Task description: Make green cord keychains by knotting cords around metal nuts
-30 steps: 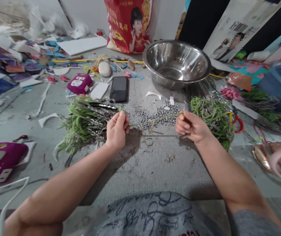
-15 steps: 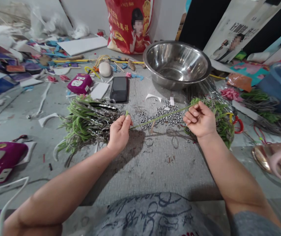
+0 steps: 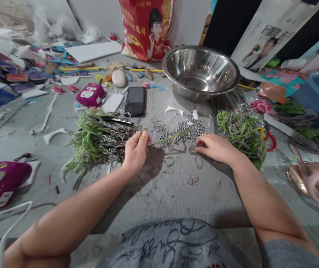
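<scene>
My left hand (image 3: pixel 136 149) pinches one end of a green cord (image 3: pixel 163 140), whose other part lies loosely over a spread of small metal rings (image 3: pixel 197 128). To the right, my right hand (image 3: pixel 211 147) is low over the table, its fingers at a coil of thin grey cord (image 3: pixel 198 160); the fingertips are partly hidden. Beside my left hand lies a bundle of green and grey cords with metal chains (image 3: pixel 92 139). A second cord bundle (image 3: pixel 240 134) sits beyond my right forearm. One larger ring (image 3: pixel 169 161) rests between my hands.
A steel bowl (image 3: pixel 201 87) stands at the back, near a red bag (image 3: pixel 145 48). A phone (image 3: pixel 135 101) and a purple box (image 3: pixel 90 94) lie left of centre. Red-handled scissors (image 3: pixel 271 142) are at right, a purple device (image 3: pixel 7 178) at left.
My right hand has let go of the green cord and moved down and left to the grey cord. The green cord has gone slack. My left hand has barely moved.
</scene>
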A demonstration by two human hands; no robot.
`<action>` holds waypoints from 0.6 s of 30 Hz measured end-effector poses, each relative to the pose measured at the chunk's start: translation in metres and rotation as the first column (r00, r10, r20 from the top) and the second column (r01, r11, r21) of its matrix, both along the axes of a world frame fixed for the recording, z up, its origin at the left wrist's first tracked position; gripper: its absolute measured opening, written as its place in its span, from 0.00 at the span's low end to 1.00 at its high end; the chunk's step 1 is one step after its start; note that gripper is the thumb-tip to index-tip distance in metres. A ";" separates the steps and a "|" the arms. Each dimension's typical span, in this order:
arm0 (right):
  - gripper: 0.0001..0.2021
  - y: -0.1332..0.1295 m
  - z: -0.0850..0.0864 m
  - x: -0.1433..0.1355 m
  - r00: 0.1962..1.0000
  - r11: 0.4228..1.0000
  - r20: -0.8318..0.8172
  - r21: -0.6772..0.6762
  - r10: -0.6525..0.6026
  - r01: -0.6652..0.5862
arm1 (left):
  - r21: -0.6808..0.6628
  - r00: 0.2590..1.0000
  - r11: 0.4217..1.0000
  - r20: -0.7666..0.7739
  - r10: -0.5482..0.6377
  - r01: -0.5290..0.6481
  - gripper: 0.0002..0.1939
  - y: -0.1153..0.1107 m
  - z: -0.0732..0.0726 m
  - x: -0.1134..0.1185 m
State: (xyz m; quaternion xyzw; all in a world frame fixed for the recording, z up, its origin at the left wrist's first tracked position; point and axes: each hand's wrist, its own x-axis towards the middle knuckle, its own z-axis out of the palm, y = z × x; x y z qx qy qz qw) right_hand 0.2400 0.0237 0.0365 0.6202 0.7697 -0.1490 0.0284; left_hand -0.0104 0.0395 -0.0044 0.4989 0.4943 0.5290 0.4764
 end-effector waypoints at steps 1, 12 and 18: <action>0.06 -0.001 0.000 -0.002 0.999 0.999 0.035 -0.018 0.042 -0.042 | 0.008 1.000 1.000 -0.011 0.001 -0.001 0.16 0.000 0.000 0.000; 0.08 -0.005 0.006 -0.007 0.715 0.990 -0.686 -0.124 -0.134 0.066 | 0.188 0.967 0.979 -0.220 0.124 -0.083 0.30 0.002 -0.014 -0.003; 0.12 -0.009 0.005 -0.022 0.279 0.950 -0.909 -0.307 -0.310 0.054 | 0.414 0.878 0.910 -0.443 0.182 0.021 0.31 -0.013 -0.005 -0.001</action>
